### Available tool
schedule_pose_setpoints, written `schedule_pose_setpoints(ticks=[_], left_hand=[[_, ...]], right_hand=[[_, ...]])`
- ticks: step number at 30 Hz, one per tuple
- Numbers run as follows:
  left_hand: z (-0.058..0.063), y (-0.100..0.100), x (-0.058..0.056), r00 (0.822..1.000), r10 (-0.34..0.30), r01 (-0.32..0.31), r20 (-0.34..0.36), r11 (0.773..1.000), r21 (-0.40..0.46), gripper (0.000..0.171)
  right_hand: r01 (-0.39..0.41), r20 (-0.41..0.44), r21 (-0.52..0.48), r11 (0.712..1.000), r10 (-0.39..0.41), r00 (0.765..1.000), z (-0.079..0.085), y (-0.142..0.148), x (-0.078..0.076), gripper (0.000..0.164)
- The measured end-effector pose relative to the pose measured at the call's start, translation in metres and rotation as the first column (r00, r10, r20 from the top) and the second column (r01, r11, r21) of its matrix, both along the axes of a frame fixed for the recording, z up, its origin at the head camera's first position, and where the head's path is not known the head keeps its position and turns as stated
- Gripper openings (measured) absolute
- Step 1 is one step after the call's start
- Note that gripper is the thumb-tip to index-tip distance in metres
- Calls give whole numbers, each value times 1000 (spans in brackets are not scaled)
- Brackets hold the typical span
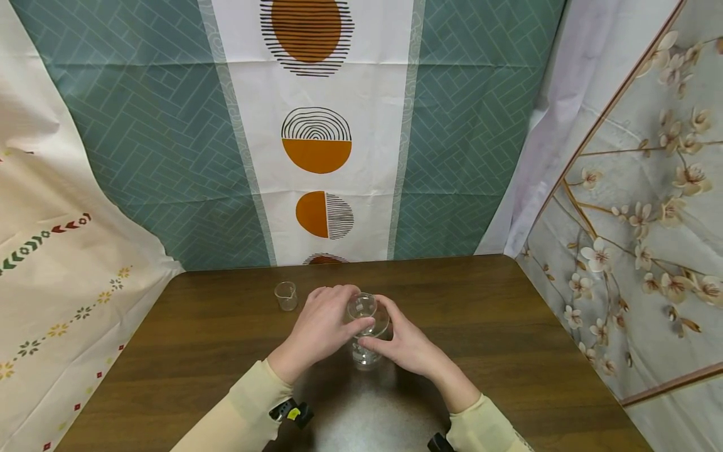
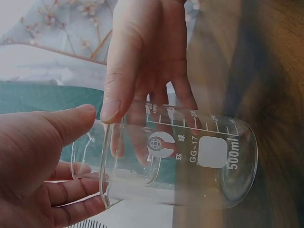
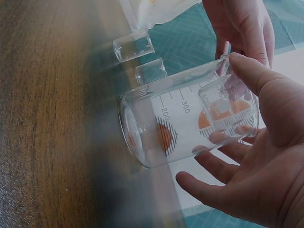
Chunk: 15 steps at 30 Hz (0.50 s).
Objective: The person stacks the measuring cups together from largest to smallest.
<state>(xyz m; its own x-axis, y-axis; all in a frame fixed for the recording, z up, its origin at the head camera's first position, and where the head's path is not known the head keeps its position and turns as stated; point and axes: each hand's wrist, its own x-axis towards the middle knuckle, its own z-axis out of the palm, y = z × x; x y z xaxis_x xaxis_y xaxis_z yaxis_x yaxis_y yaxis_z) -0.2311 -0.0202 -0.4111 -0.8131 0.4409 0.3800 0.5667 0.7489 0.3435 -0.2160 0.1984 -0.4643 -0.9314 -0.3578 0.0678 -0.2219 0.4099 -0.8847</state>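
A large clear glass beaker (image 2: pixel 213 185), marked 500ml, stands upright on the table in front of the person. My right hand (image 1: pixel 409 345) grips it near the rim, thumb on the near side and fingers spread around the far side. A smaller glass beaker (image 1: pixel 361 306) sits partly inside the large one's mouth, its upper part sticking out above the rim. My left hand (image 1: pixel 324 323) holds this smaller beaker between thumb and fingers from the left. In the right wrist view, its lower part shows through the large beaker's wall (image 3: pixel 175 102).
A small spouted glass beaker (image 1: pixel 286 296) stands at the back left of the brown wooden table (image 1: pixel 226 339). The right wrist view shows two small beakers, one (image 3: pixel 133 46) beyond the other (image 3: pixel 151 71). Patterned cloth (image 1: pixel 141 125) hangs behind the table.
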Motion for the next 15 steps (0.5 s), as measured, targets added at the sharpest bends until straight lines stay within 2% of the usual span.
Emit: schedule_pose_setpoints(ticks=[15], left_hand=[[-4,2,-2,1000,-22,22,9,999,-23,56]], right_hand=[[11,-6,22,1000,-11,1000,1,0,1,85]])
